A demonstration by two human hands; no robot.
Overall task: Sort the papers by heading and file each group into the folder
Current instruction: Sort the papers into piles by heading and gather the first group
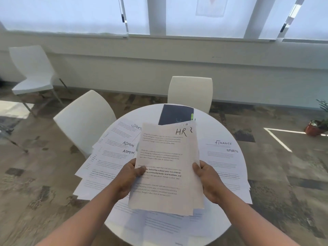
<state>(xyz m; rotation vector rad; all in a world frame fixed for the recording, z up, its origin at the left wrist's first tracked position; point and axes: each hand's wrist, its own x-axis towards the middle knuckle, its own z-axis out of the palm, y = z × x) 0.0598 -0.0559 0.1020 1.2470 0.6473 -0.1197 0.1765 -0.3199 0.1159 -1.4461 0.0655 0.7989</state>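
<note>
Between both hands (166,178) | HR papers (168,157) gripped | above table (236,219)

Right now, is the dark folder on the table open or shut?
Shut: the dark folder lies flat, showing only its cover, with no papers visible inside. HR stack hides its near edge.

Round white table (236,139) on a mottled brown floor (276,174), with two white chairs (85,118) (190,91) drawn up at its far side, a third chair (32,71) apart by the wall at left, a potted plant (317,125) at right, and blinds (62,13) covering the windows behind.
</note>
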